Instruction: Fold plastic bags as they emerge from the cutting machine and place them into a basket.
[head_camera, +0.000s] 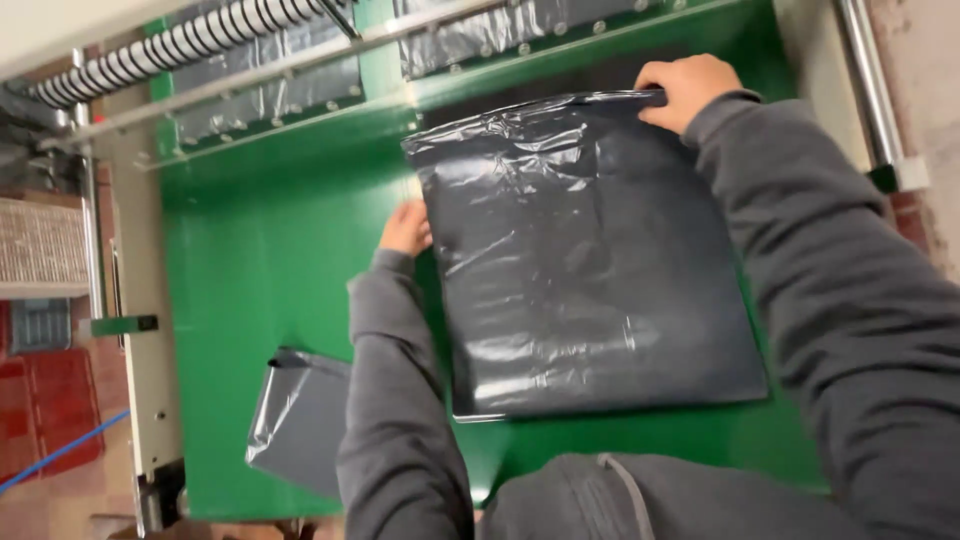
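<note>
a glossy, crinkled dark grey plastic bag stack (590, 260), roughly square, lies flat on the smooth green table (260, 260) at the centre of the frame. the right hand (685, 90), upper right, is curled over the stack's top edge, gripping it. the left hand (406, 228), centre left, rests at the stack's left edge; its fingers are tucked from sight, so its grip cannot be told. a second grey bag bundle (300, 420) hangs over the table's lower left edge. a coiled spring roller (170, 50) crosses the upper left. grey sleeves hide the stack's lower corners.

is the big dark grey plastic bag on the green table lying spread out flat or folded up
Spread flat: the dark grey plastic bag lies as one wrinkled sheet on the green table.
</note>
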